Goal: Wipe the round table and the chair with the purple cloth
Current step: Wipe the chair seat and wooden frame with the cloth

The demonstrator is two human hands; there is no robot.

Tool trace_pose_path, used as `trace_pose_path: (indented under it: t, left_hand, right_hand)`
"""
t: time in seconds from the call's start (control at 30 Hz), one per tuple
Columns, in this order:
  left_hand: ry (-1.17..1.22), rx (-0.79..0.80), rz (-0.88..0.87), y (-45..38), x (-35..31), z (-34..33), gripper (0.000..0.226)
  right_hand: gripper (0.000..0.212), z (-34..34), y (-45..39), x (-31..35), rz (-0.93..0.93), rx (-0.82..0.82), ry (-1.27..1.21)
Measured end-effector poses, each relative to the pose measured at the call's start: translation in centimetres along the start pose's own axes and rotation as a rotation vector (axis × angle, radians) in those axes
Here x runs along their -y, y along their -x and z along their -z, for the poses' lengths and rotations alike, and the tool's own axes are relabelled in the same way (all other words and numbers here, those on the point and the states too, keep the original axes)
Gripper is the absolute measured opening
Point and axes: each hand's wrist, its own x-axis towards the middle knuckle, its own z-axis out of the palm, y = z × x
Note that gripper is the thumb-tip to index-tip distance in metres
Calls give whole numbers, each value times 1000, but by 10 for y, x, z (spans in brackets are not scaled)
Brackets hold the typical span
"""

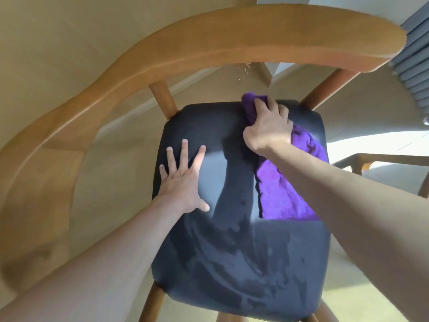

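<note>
My right hand [267,129] has its grip clenched round the crumpled purple microfibre cloth [285,189], pressing it at the two o'clock corner of the wooden chair's dark padded seat [232,252]. My left hand [183,180] lies flat, grip released, fingers spread at nine o'clock. The curved wooden backrest [209,49] arcs above.

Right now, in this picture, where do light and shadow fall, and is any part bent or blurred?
Head view: sunlight crosses the dark seat, where arm shadows fall between the left hand and the right hand on the purple cloth; the wide lens bends the wooden backrest, and its left part looks blurred.
</note>
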Motion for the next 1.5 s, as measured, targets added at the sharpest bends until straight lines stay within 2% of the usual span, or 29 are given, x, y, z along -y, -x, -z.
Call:
trace_pose_path:
  t: [0.07, 0.13, 0.23, 0.33, 0.37, 0.47, 0.5, 0.57, 0.6, 0.67, 0.73, 0.83, 0.93, 1.0, 1.07, 1.1, 1.17, 1.23, 1.3, 1.37, 1.43, 1.5]
  left_hand:
    - [-20, 23, 17, -1, -5, 2, 157]
    - [-32, 36, 30, 0, -7, 5, 156]
    - [-26, 37, 25, 1, -8, 6, 154]
    - [0, 22, 14, 2, -3, 4, 154]
    - [7, 14, 7, 2, -1, 3, 154]
    - [18, 1, 5, 0, 0, 0, 155]
    - [16, 4, 12, 0, -1, 0, 156]
    - [11, 14, 23, -1, -4, -2, 158]
    - [11, 16, 23, -2, -4, -2, 158]
    - [14, 13, 24, -2, -4, -3, 158]
    - [13, 5, 19, -1, -3, -2, 157]
    - [16, -15, 6, 1, -1, -3, 156]
    - [26, -14, 5, 0, -1, -4, 157]
    - [17, 4, 16, -1, -5, -3, 157]
    - [-3, 23, 29, -2, -9, -1, 157]
    - [-5, 25, 30, -3, -9, -1, 156]
    - [2, 15, 22, -3, -8, -2, 156]
    - [12, 10, 14, -4, -7, -3, 156]
    - [13, 5, 14, -4, -6, -3, 156]
    - [14, 9, 13, -3, -5, -2, 155]
    - [26, 3, 6, -3, -4, -2, 155]
    - [30, -5, 5, -2, -4, -2, 155]
  right_hand:
    - [81, -16, 25, 5, 83, 36, 243]
    - [87, -33, 59, 7, 242, 54, 357]
    - [71, -45, 100, 1, 470, 204, 387]
    - [48, -29, 93, -4, 480, 306, 191]
    - [46, -23, 83, -4, 434, 261, 81]
    - [46, -6, 39, 0, 217, -113, -244]
    - [50, -2, 22, 3, 130, -161, -281]
    - [70, -4, 1, 13, -19, -65, -183]
    - [80, -10, 1, 16, -30, 17, -59]
    - [94, -30, 20, 19, 92, 109, 186]
    - [99, -44, 55, 14, 278, 144, 321]
    - [90, -40, 92, -3, 469, 244, 400]
    - [60, -15, 83, -9, 514, 318, 290]
    - [42, 2, 68, -4, 391, 136, 106]
    - [36, 19, 47, 2, 122, -91, -197]
    - [40, 23, 35, 5, 1, -173, -334]
    - [53, 20, 19, 12, -72, -253, -402]
    - [70, 5, 18, 20, -36, -152, -240]
    - [86, -23, 39, 25, 51, 27, 117]
    - [96, -47, 76, 29, 144, 126, 362]
    - [89, -55, 110, 23, 263, 171, 431]
    - [63, -50, 123, 4, 374, 271, 385]
